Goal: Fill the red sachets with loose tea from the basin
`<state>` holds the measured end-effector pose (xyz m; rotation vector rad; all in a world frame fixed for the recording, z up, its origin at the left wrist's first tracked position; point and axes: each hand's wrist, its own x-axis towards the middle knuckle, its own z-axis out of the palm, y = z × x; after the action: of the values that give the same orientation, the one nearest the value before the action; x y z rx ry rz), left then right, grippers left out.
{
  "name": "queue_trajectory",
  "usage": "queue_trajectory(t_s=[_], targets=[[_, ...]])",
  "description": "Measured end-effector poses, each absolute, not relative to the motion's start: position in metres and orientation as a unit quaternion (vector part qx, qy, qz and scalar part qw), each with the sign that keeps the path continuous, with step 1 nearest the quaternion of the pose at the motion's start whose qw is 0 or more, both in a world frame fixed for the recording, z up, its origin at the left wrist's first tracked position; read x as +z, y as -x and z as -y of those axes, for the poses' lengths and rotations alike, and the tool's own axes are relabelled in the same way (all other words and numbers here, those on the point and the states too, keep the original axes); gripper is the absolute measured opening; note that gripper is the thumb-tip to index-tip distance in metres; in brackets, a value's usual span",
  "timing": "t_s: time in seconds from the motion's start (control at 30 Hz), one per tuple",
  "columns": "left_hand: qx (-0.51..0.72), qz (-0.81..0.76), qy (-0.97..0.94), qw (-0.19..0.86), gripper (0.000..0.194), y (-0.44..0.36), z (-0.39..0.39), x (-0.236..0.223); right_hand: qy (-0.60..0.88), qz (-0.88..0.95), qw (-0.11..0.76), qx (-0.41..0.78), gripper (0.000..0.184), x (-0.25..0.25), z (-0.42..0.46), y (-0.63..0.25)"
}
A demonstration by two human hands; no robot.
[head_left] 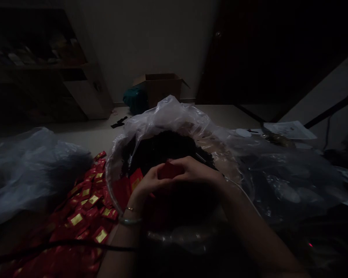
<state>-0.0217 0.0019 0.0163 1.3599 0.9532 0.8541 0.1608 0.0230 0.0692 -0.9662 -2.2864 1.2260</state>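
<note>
My left hand and my right hand meet over a wide round container lined with clear plastic. Between them they pinch a small red packet by its two sides. Behind my fingers lies a heap of dark, loose, leaf-like material inside the container. Flat red packets with gold print rest inside its left side, close to my left wrist. A thin, light-coloured stick-like thing shows in the heap near my right hand.
Many filled red packets with gold labels are piled at the left, beside a clear plastic bag. More plastic bags lie at the right. An open cardboard box and a teal bag stand by the wall. The room is dim.
</note>
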Motion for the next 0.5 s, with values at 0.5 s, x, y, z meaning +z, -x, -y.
queue_trajectory(t_s=[0.5], targets=[[0.392,-0.424,-0.528,0.622,0.052,0.023,-0.006,0.015,0.360,0.753,0.180,0.521,0.026,0.061,-0.033,-0.164]])
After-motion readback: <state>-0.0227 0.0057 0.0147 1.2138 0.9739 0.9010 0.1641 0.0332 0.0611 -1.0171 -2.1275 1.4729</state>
